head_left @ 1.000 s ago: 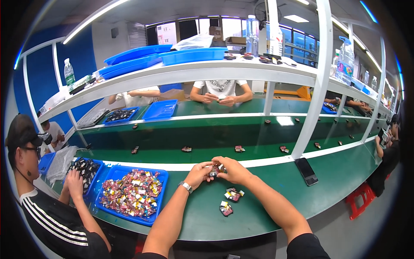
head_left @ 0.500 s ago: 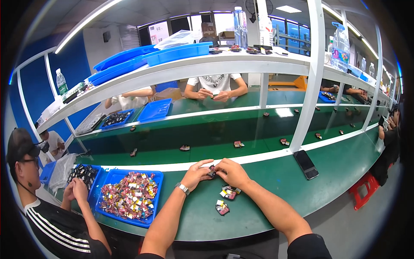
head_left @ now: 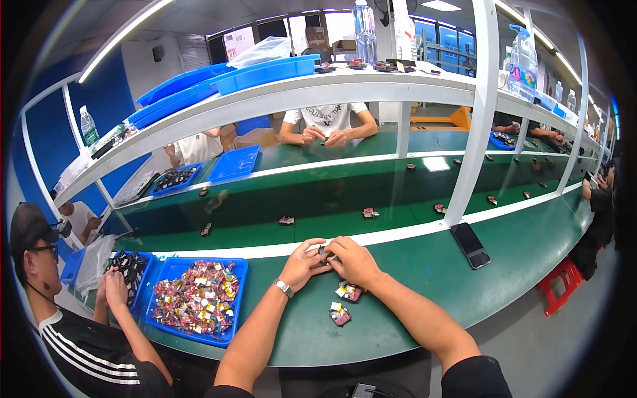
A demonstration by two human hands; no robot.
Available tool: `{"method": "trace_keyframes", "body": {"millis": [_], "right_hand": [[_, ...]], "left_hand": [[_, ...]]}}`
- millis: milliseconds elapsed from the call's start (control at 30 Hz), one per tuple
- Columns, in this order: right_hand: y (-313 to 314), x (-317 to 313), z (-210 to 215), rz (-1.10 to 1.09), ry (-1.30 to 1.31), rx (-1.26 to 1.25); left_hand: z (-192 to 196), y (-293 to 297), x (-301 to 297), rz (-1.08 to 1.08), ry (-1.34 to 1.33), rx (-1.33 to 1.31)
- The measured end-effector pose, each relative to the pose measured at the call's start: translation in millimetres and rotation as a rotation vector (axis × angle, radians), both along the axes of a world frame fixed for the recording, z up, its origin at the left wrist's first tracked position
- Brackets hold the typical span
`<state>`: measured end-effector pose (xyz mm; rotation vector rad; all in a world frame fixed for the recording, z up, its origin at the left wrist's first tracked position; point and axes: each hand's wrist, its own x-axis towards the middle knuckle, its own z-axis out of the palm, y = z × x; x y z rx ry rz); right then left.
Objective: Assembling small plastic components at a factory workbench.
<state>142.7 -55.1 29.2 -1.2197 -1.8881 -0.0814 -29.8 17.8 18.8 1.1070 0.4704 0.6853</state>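
Both my hands meet over the green bench, near its white far edge. My left hand (head_left: 302,266), with a metal-banded watch on its wrist, is closed around a small dark part (head_left: 324,253). The fingers of my right hand (head_left: 353,261) pinch the same part from the right and cover most of it. Below my right hand lie two small red-and-black electronic assemblies, an upper one (head_left: 349,291) and a lower one (head_left: 340,315), both with white and yellow bits. Left of my left forearm stands a blue tray (head_left: 243,292) heaped with small red pieces bearing white and yellow parts.
A black phone (head_left: 470,245) lies at right by a white post (head_left: 468,146). Beyond the edge, a green conveyor belt (head_left: 325,224) carries spaced small assemblies. A shelf (head_left: 292,96) crosses above. At left sits a person (head_left: 73,318) beside a tray of black parts (head_left: 135,270). Another person works opposite.
My fingers have shifted around the small dark part, and my right hand hides more of it. Assemblies on the belt have slid slightly right. The view has tilted a little.
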Motion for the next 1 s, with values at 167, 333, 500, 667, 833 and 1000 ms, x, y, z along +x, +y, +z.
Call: {"method": "trace_keyframes", "body": {"millis": [167, 333, 500, 667, 833, 1000], "right_hand": [[-2.5, 5.0, -0.5, 0.013, -0.046, -0.068], [-2.9, 8.8, 4.8, 0.001, -0.061, -0.165], [3.3, 15.1, -3.8, 0.034, -0.166, -0.068], [2.0, 12.2, -1.7, 0.064, -0.051, -0.12], [0.1, 7.5, -3.1, 0.043, 0.07, -0.169], [-1.1, 10.6, -0.1, 0.117, 0.117, -0.278]], "left_hand": [[-5.5, 0.8, 3.5, -0.02, 0.035, 0.006], [-6.7, 0.6, 3.0, -0.031, 0.045, 0.009], [-6.9, -0.3, 3.5, -0.029, 0.074, 0.038], [-7.2, 1.5, 0.8, -0.063, 0.036, 0.068], [-8.6, 1.7, 2.0, -0.087, 0.023, 0.128], [-7.7, 2.9, 1.3, -0.077, 0.028, 0.022]]}}
